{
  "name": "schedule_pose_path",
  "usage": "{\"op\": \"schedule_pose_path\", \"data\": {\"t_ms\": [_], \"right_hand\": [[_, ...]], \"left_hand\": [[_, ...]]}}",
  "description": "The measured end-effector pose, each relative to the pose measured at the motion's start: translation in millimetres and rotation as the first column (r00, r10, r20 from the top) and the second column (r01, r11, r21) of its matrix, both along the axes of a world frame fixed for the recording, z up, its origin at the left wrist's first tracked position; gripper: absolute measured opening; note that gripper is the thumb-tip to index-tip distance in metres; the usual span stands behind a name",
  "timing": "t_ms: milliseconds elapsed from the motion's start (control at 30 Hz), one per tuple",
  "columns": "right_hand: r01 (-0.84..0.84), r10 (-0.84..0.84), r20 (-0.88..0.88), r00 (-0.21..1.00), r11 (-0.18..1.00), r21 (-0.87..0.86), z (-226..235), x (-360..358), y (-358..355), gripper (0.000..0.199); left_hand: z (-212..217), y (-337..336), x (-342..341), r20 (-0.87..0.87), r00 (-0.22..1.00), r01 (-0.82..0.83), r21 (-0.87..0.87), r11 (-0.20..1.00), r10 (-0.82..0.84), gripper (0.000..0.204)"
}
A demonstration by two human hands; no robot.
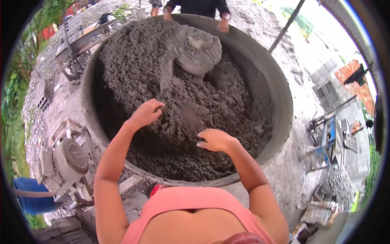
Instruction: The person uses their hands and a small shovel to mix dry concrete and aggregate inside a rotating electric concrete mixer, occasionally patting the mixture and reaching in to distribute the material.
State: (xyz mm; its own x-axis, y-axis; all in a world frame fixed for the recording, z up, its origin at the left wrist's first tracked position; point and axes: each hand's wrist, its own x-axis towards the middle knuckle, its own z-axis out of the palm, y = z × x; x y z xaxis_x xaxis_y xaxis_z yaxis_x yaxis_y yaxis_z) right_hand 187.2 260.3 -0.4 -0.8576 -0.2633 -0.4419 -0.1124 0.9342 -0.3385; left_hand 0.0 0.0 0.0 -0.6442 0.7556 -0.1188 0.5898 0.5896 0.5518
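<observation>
Concrete, wet, grey and lumpy: filling much of a big round tub, piling high on the far left side and spreading beneath and beyond both hands. Left hand: hovering over the near left part of the mix, curling the fingers loosely; cannot tell whether pinching anything. Right hand: reaching over the mix closer to the body, bending the fingers and keeping a gap between them and the thumb. Blurred patch: showing between both hands, too smeared to name. Coated mound: rising beyond both hands, carrying a pale lump. Co-worker in black: standing at the far rim. Dusty motor: sitting just outside the tub, left.
</observation>
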Motion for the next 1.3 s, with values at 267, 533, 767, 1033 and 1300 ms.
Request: {"op": "schedule_pose_path", "data": {"t_ms": [267,533,767,1033,1300], "right_hand": [[0.061,-0.064,-0.118,0.991,0.998,-0.033,29,-18,-22,0.048],[0.066,-0.072,-0.135,0.988,0.997,-0.045,35,-21,-41,0.051],[0.117,-0.147,-0.328,0.933,0.987,-0.108,37,-42,-73,0.066],[0.200,-0.223,-0.298,0.928,0.974,-0.106,52,-64,-119,0.090],[0.424,-0.428,-0.132,0.894,0.904,-0.060,52,-92,-146,0.104]], "left_hand": [[46,-41,-21,-0.251,0.924,-0.150,0.457,0.877,0.289,0.027],[46,-68,-36,-0.475,0.709,-0.162,0.610,0.776,0.521,0.032],[60,-114,-51,-0.548,0.567,-0.263,0.587,0.766,0.615,0.040],[65,-146,-58,-0.428,0.727,-0.382,0.398,0.834,0.538,0.057],[77,-177,-55,-0.481,0.804,-0.251,0.259,0.933,0.350,0.060]]}}
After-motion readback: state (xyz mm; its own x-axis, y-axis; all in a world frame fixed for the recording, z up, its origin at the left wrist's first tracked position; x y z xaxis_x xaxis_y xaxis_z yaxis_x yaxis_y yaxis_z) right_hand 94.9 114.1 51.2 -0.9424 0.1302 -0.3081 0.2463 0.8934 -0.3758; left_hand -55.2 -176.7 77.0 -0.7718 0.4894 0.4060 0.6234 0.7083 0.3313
